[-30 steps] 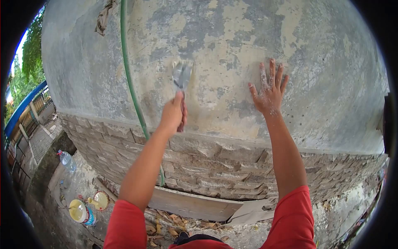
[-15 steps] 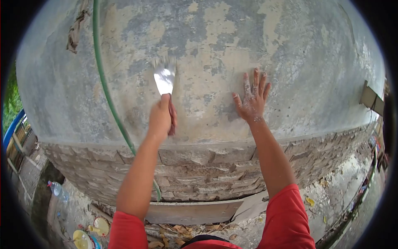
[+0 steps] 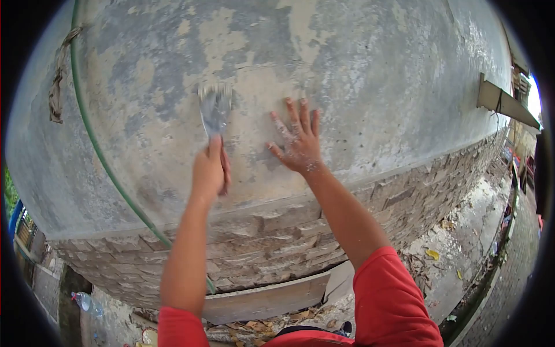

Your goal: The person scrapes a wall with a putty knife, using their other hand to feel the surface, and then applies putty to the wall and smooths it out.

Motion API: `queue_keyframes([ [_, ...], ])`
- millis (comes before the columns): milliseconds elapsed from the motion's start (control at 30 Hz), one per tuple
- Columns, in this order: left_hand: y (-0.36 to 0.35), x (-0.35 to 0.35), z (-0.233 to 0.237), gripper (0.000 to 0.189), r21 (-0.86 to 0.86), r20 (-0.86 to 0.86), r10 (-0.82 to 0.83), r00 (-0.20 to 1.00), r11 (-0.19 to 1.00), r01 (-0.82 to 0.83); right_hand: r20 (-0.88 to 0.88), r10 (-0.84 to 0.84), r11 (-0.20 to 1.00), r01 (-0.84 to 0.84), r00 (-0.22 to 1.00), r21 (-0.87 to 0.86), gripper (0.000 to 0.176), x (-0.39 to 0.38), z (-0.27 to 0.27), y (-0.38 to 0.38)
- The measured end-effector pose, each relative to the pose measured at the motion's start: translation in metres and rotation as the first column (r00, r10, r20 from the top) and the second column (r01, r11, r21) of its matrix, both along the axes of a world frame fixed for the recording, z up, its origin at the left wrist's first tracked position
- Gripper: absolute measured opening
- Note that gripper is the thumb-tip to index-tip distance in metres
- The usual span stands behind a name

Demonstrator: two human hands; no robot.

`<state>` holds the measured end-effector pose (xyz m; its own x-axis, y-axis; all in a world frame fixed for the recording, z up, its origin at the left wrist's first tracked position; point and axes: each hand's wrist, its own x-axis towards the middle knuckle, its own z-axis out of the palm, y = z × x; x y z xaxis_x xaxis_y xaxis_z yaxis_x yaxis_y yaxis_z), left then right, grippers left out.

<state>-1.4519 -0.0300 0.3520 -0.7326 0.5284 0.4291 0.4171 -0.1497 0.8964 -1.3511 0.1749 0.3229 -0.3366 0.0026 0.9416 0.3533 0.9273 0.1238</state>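
My left hand (image 3: 208,172) is wrapped around the handle of a putty knife (image 3: 215,113). Its broad metal blade points up and its edge meets the wall (image 3: 370,75), where pale paint patches show against grey plaster; the blade is slightly blurred. To the right of the blade, my right hand (image 3: 300,144) lies flat on the same wall with its fingers spread. White dust coats its fingers and the back of the hand. It holds nothing.
A green hose (image 3: 104,156) runs down the wall on the left, beside a hanging rag (image 3: 56,92). Rough stone blocks (image 3: 260,248) form the base. A metal bracket (image 3: 506,107) juts out at right. A plastic bottle (image 3: 88,303) lies low on the left.
The view has turned to the right, so the hose and wall marks sit further left. The putty knife has shifted on the wall, and my right hand appears closer to it.
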Motion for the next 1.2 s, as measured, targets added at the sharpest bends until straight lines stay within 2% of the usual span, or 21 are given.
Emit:
queue_keyframes([
  [67, 0.017, 0.005, 0.038, 0.06, 0.006, -0.09, -0.036, 0.995, 0.999, 0.037, 0.057, 0.034, 0.999, -0.034, 0.998, 0.009, 0.07, 0.007, -0.008, 0.008],
  [167, 0.041, 0.03, 0.03, 0.054, 0.04, -0.067, -0.026, 0.997, 0.999, 0.029, 0.137, 0.031, 0.994, -0.044, 0.99, 0.096, 0.073, 0.033, 0.0, 0.035],
  [233, 0.059, 0.052, -0.022, 0.055, -0.048, 0.004, 0.033, 0.999, 0.998, -0.033, 0.175, -0.072, 0.997, 0.066, 0.982, 0.044, 0.072, 0.069, 0.022, 0.058],
  [267, 0.069, 0.066, -0.048, 0.055, -0.075, 0.053, 0.062, 0.997, 0.996, -0.058, 0.137, -0.096, 0.995, 0.091, 0.986, 0.045, 0.071, 0.085, 0.033, 0.079],
  [300, 0.081, 0.081, -0.058, 0.055, -0.067, 0.05, 0.078, 0.996, 0.995, -0.074, 0.09, -0.113, 0.992, 0.107, 0.99, 0.063, 0.07, 0.101, 0.045, 0.104],
  [367, 0.103, 0.107, -0.068, 0.058, 0.042, 0.254, 0.04, 0.966, 0.998, -0.053, 0.009, -0.157, 0.985, 0.156, 0.987, 0.076, 0.069, 0.132, 0.069, 0.154],
  [467, 0.125, 0.117, 0.006, 0.057, -0.028, 0.011, 0.113, 0.994, 0.993, -0.113, -0.115, -0.254, 0.962, 0.264, 0.96, 0.073, 0.067, 0.164, 0.091, 0.221],
  [533, 0.136, 0.115, 0.064, 0.055, 0.065, 0.033, 0.056, 0.998, 0.996, -0.058, -0.132, -0.189, 0.976, 0.201, 0.973, 0.085, 0.067, 0.177, 0.095, 0.247],
  [600, 0.151, 0.125, 0.089, 0.055, 0.127, 0.084, 0.081, 0.993, 0.988, -0.092, -0.163, -0.163, 0.981, 0.178, 0.973, 0.079, 0.067, 0.18, 0.097, 0.25],
  [633, 0.157, 0.131, 0.093, 0.056, 0.177, 0.131, 0.079, 0.988, 0.979, -0.101, -0.162, -0.139, 0.984, 0.155, 0.977, 0.091, 0.067, 0.178, 0.098, 0.251],
  [667, 0.162, 0.129, 0.078, 0.058, 0.186, 0.123, 0.06, 0.991, 0.979, -0.082, -0.173, -0.125, 0.987, 0.14, 0.977, 0.077, 0.067, 0.178, 0.097, 0.253],
  [800, 0.181, 0.163, -0.036, 0.065, 0.033, 0.219, 0.154, 0.963, 0.986, -0.165, -0.168, -0.066, 0.996, 0.076, 0.984, 0.052, 0.066, 0.183, 0.093, 0.257],
  [833, 0.183, 0.171, -0.039, 0.065, 0.021, 0.212, 0.178, 0.961, 0.982, -0.186, -0.173, -0.047, 0.998, 0.054, 0.984, 0.038, 0.066, 0.184, 0.091, 0.259],
  [900, 0.183, 0.174, -0.044, 0.064, 0.046, 0.323, 0.138, 0.936, 0.986, -0.161, -0.161, -0.031, 0.998, 0.039, 0.986, 0.047, 0.067, 0.185, 0.092, 0.258],
  [933, 0.183, 0.169, -0.02, 0.062, 0.051, 0.256, 0.169, 0.952, 0.981, -0.188, -0.158, -0.023, 0.998, 0.031, 0.987, 0.047, 0.067, 0.186, 0.091, 0.258],
  [1000, 0.182, 0.155, 0.035, 0.06, 0.123, 0.138, 0.113, 0.984, 0.984, -0.13, -0.158, -0.042, 0.997, 0.051, 0.987, 0.05, 0.067, 0.186, 0.093, 0.257],
  [1067, 0.184, 0.155, 0.084, 0.059, 0.168, 0.124, 0.152, 0.981, 0.971, -0.171, -0.161, -0.046, 0.998, 0.053, 0.986, 0.04, 0.067, 0.185, 0.093, 0.257],
  [1167, 0.186, 0.151, 0.076, 0.059, 0.178, 0.159, 0.121, 0.98, 0.973, -0.149, -0.16, -0.051, 0.998, 0.057, 0.986, 0.035, 0.067, 0.184, 0.094, 0.258],
  [1200, 0.187, 0.149, 0.051, 0.059, 0.208, 0.248, 0.06, 0.967, 0.972, -0.114, -0.164, -0.045, 0.998, 0.051, 0.985, 0.034, 0.068, 0.184, 0.092, 0.258],
])
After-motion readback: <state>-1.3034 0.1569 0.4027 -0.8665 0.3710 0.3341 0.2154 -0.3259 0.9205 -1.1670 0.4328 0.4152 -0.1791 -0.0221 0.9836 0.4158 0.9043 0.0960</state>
